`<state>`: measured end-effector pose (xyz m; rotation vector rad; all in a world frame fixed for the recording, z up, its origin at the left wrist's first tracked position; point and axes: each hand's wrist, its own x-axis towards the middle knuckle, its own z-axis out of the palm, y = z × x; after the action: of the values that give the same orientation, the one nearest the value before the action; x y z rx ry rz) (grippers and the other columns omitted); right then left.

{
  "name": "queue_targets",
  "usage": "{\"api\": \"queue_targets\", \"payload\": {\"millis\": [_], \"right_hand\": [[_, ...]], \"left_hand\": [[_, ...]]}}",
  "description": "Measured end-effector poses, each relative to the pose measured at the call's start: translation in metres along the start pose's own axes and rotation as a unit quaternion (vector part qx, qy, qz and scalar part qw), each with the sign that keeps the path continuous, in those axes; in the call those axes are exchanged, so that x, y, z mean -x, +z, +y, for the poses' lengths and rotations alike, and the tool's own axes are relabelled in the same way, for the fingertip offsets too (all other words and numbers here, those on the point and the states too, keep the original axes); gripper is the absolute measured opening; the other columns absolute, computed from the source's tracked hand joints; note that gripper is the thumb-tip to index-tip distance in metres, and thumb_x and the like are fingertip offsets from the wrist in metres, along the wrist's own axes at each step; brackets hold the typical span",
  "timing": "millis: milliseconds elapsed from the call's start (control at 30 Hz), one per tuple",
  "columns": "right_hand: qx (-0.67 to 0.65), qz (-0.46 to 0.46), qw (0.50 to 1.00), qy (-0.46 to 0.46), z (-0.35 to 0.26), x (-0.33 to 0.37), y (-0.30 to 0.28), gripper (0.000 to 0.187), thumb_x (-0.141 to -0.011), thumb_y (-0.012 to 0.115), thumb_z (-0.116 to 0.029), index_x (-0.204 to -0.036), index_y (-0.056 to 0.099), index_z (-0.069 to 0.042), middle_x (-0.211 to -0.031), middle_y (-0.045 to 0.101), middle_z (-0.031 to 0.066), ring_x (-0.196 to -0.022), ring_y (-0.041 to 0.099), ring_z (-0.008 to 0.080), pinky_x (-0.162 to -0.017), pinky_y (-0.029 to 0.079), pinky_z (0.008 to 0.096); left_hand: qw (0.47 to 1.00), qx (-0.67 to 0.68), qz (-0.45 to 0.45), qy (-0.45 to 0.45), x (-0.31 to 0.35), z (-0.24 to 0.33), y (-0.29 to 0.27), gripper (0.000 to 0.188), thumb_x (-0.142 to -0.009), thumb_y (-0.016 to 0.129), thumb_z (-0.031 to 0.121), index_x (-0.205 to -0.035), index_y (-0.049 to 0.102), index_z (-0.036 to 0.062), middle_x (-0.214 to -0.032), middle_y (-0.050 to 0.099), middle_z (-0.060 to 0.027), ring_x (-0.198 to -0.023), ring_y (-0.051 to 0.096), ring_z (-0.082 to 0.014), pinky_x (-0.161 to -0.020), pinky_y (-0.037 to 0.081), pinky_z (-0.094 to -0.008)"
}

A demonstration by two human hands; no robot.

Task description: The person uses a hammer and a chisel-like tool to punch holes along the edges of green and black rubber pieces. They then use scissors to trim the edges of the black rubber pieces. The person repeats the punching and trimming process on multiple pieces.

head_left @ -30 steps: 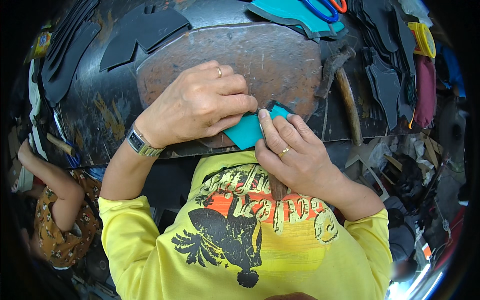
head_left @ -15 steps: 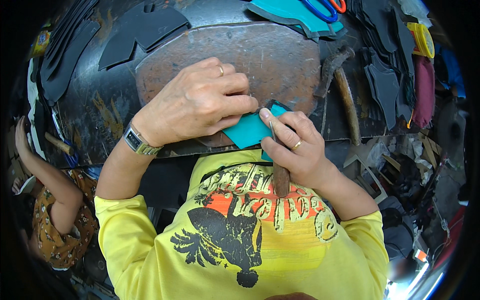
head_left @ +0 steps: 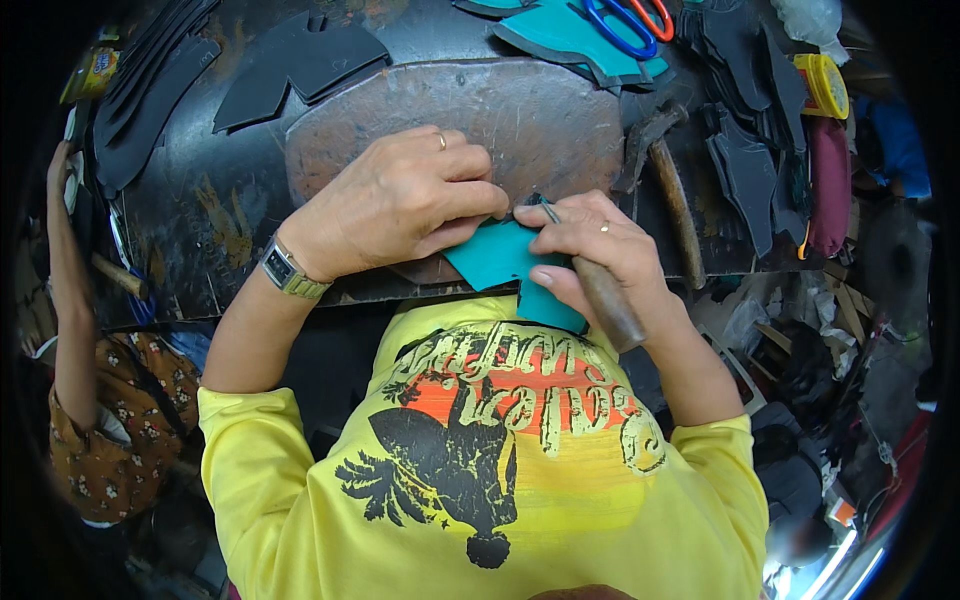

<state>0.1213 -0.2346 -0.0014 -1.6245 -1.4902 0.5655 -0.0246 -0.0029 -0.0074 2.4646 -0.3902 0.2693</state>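
A teal piece of sheet material (head_left: 492,256) with a dark edge lies across the table's near edge, one flap hanging toward my shirt. My left hand (head_left: 412,202) has its fingers pinched together at the piece's upper left edge. In my right hand (head_left: 612,240) is an awl (head_left: 610,303); its wooden handle slants down out of the palm and its thin metal tip shows above the forefinger. The fingertips of that same hand press on the right side of the teal piece. Both hands are at the near rim of a worn brown board (head_left: 450,100).
A hammer (head_left: 675,200) lies right of the board. Dark cut pieces (head_left: 300,70) and stacks of them sit left and right. Blue- and red-handled scissors (head_left: 625,35) rest on teal pieces at the back. A yellow tub (head_left: 822,88) stands far right. Another person's arm (head_left: 72,290) is at far left.
The awl's handle has swung to the right and my right fingers have shifted from a thumb-up pinch to lying over the teal piece. My left hand stays nearly in place.
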Motion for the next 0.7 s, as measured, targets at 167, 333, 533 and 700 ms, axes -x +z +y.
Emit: {"api": "queue_targets", "payload": {"millis": [167, 333, 533, 700], "right_hand": [[0.100, 0.181, 0.977, 0.050, -0.010, 0.015, -0.026, 0.023, -0.082, 0.080, -0.002, -0.103, 0.072, 0.002, -0.112, 0.074, 0.0191, -0.103, 0.072, 0.0311, -0.094, 0.055, 0.0389], [0.383, 0.200, 0.887, 0.164, 0.014, 0.045, -0.037, 0.031, -0.081, 0.081, -0.002, -0.109, 0.067, 0.000, -0.102, 0.068, 0.0172, -0.098, 0.065, 0.0373, -0.088, 0.052, 0.0430], [0.338, 0.231, 0.885, 0.220, 0.027, 0.051, -0.041, 0.032, -0.092, 0.076, -0.009, -0.121, 0.065, 0.001, -0.093, 0.067, 0.0115, -0.078, 0.063, 0.0237, -0.074, 0.052, 0.0340], [0.179, 0.271, 0.932, 0.158, -0.016, 0.058, -0.045, 0.040, -0.094, 0.074, -0.008, -0.132, 0.065, -0.001, -0.105, 0.072, 0.0118, -0.090, 0.068, 0.0182, -0.079, 0.053, 0.0296]], "left_hand": [[0.997, -0.002, 0.064, -0.031, 0.009, 0.012, 0.010, 0.026, -0.076, 0.079, 0.006, -0.101, 0.071, 0.0089, -0.090, 0.062, -0.0056, -0.085, 0.064, -0.0265, -0.076, 0.053, -0.0381], [0.988, -0.016, 0.126, -0.083, 0.013, 0.028, 0.025, 0.024, -0.076, 0.080, 0.004, -0.098, 0.071, 0.0084, -0.088, 0.063, -0.0056, -0.081, 0.064, -0.0257, -0.072, 0.054, -0.0361], [0.969, -0.015, 0.199, -0.147, -0.004, 0.044, 0.047, 0.017, -0.080, 0.077, 0.003, -0.095, 0.071, 0.0076, -0.086, 0.064, -0.0063, -0.079, 0.064, -0.0254, -0.070, 0.054, -0.0368], [0.958, 0.003, 0.220, -0.183, -0.009, 0.049, 0.051, 0.014, -0.081, 0.077, 0.003, -0.092, 0.070, 0.0072, -0.087, 0.066, -0.0064, -0.080, 0.067, -0.0258, -0.070, 0.054, -0.0362]]}}
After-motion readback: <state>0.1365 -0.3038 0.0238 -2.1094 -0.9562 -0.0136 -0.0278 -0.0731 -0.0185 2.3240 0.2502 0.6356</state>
